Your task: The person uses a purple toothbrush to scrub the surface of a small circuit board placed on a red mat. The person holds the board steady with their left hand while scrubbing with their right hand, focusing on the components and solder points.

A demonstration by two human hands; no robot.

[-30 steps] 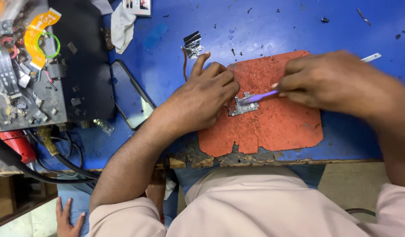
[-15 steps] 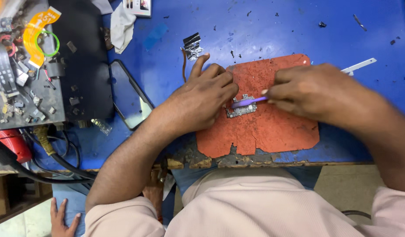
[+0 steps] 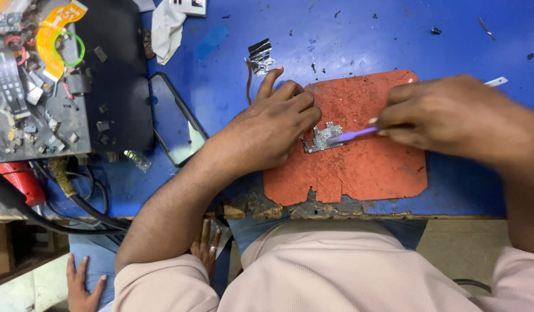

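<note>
A small silver circuit board (image 3: 320, 137) lies on a worn orange mat (image 3: 365, 162) on the blue table. My left hand (image 3: 270, 124) rests on the mat with its fingers bent, pressing down the board's left end. My right hand (image 3: 452, 118) grips a thin purple tool (image 3: 353, 135), and the tool's tip touches the board's right side.
A crumpled metal shield piece (image 3: 259, 56) lies above my left hand. A dark phone frame (image 3: 174, 121) sits to the left beside a black tray (image 3: 47, 86) of loose parts. A white cloth (image 3: 165, 29) lies at the top. Another person's hands (image 3: 85, 283) show below the table edge.
My right hand has shifted slightly left and back with the purple tool, staying on the board. My left hand has kept its hold on the board.
</note>
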